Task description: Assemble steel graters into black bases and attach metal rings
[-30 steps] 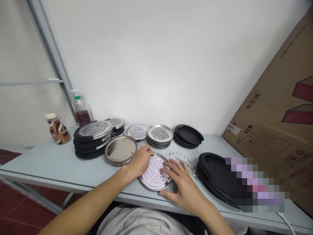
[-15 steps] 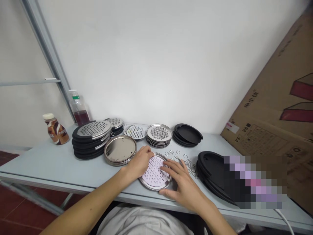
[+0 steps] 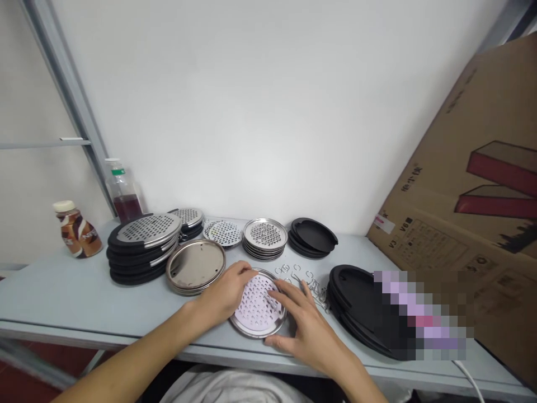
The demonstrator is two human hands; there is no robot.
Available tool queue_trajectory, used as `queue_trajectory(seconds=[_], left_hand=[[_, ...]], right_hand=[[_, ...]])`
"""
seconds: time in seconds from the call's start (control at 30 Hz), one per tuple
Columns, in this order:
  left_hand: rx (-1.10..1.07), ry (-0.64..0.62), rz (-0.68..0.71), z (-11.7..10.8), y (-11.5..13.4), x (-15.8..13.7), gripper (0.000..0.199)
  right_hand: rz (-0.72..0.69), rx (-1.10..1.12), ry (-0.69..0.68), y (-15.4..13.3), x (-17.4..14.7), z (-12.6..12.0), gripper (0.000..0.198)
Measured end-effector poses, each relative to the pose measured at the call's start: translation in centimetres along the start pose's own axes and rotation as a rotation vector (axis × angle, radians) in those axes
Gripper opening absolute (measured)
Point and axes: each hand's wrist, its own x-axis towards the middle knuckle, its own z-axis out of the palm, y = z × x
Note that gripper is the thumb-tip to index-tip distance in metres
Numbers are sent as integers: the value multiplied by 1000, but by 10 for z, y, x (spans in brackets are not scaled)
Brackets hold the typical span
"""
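Fingers of the right hand (image 3: 304, 322) are spread over the right side of a holed disc (image 3: 255, 312), with the thumb out by its near rim. Those of the left hand (image 3: 226, 291) are bunched together at the disc's far left edge; whether they pinch the rim cannot be told. The disc, pale purple with a metal rim, lies on the table (image 3: 134, 313) close to its front edge. Over the past moment the view has swung right, but the 2 hands keep nearly the same pose around the disc, so the same step seems to be going on, with 1 disc in work. Metal plates (image 3: 196, 265) are stacked near the left hand, loose rings and clips (image 3: 319, 294) lie beyond the right hand, and black trays (image 3: 361, 296) are stacked to its right.
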Motion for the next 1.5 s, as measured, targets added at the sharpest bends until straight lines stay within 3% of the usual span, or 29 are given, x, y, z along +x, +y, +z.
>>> queue_trajectory(seconds=[0.07, 0.13, 0.23, 0.3, 0.37, 0.73, 0.9, 0.97, 1.17, 1.33, 1.5], left_hand=[[1, 35, 14, -3, 5, -15, 38], [15, 2, 46, -2, 8, -32, 47], [34, -69, 60, 4, 4, -50, 69], [35, -97, 41, 9, 0, -55, 71], [25, -103, 17, 12, -3, -54, 68], [-38, -75, -11, 10, -3, -50, 67], [-23, -80, 24, 7, 3, -52, 75], [2, -28, 35, 4, 6, -47, 72], [208, 286, 122, -16, 2, 18, 32], [437, 216, 132, -16, -18, 71, 19], [454, 220, 126, -7, -25, 76, 23]], right_hand=[[-10, 10, 37, 1, -1, 1, 84], [4, 22, 126, 3, -2, 2, 82], [126, 59, 392, 10, -1, 7, 55], [228, 82, 552, 16, 1, 10, 42], [277, 67, 607, 22, 2, 12, 38], [248, -45, 463, 27, 2, 14, 33], [156, -46, 384, 22, 4, 11, 29], [129, -54, 369, 22, 4, 11, 28], [126, -77, 366, 23, 3, 11, 26], [132, -71, 351, 23, 2, 11, 26], [134, -61, 358, 23, 2, 12, 26]])
